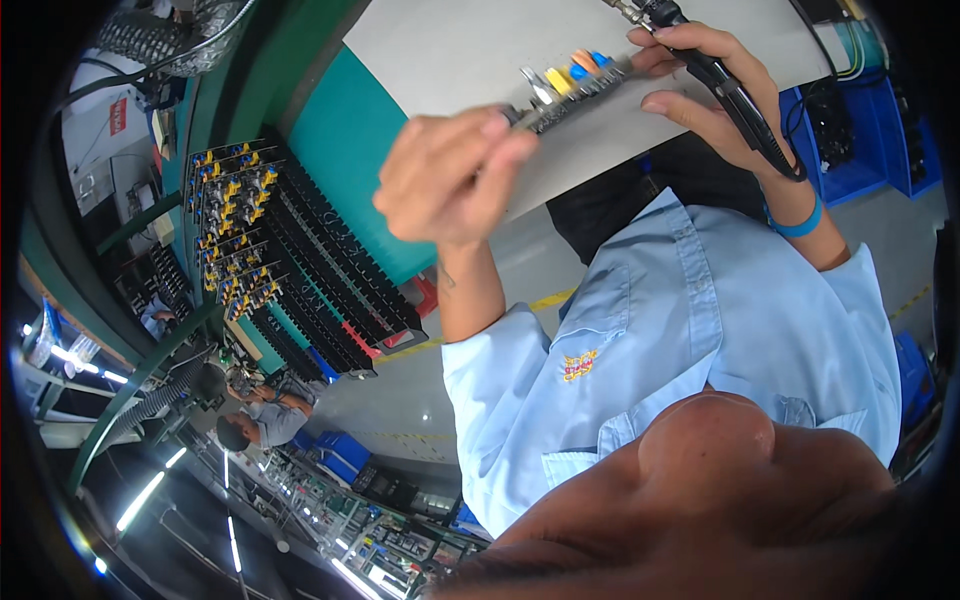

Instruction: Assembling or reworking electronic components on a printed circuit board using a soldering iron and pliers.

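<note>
My left hand point(445, 175) is closed, pinching the near-left end of a circuit board point(585, 95) between thumb and fingers. The board is tilted on edge and carries blue, yellow and orange parts and a silvery one. My right hand point(725, 85) is closed around the black handle of a soldering iron point(725, 85), whose metal front end points up and left. A black cord runs off its back end past my wrist. Some right fingertips are beside the board's far end; whether they touch it I cannot tell. The iron's tip is out of the picture.
A pale worktop point(440, 50) with a green mat point(345, 150) lies under my hands. To the left stands a black slotted rack point(330, 230) with several populated boards point(235, 225). Blue bins point(850, 140) stand at the right. Another person point(265, 425) works farther off.
</note>
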### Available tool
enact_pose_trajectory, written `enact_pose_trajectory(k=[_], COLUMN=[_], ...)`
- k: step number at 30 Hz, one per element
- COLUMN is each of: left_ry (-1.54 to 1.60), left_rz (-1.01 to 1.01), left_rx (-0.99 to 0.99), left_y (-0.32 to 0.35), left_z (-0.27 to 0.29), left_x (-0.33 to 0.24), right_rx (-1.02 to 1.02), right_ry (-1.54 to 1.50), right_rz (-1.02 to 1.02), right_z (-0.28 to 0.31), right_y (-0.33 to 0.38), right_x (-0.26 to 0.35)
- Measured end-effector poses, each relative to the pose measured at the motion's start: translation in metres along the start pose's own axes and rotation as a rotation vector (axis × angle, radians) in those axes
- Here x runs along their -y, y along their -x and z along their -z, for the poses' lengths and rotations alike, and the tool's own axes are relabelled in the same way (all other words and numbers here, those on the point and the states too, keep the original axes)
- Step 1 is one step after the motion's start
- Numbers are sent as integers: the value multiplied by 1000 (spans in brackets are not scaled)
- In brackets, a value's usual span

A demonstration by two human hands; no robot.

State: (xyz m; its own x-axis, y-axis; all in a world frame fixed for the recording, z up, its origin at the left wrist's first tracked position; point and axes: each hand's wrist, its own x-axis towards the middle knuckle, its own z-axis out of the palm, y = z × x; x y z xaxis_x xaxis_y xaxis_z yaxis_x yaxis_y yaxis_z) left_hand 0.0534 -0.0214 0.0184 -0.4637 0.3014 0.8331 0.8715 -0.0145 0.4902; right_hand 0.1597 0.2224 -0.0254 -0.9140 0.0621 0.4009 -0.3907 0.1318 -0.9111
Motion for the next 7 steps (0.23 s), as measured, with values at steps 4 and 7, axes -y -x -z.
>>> enact_pose_trajectory(k=[4, 7], left_ry=[-119, -272], left_rz=[-15, -15], left_rx=[50, 94], left_y=[27, 44], left_z=[-4, -10], left_x=[-35, -59], right_rx=[53, 111], right_ry=[-53, -85], right_rz=[50, 166], right_z=[4, 0], right_y=[1, 0], right_x=[-12, -19])
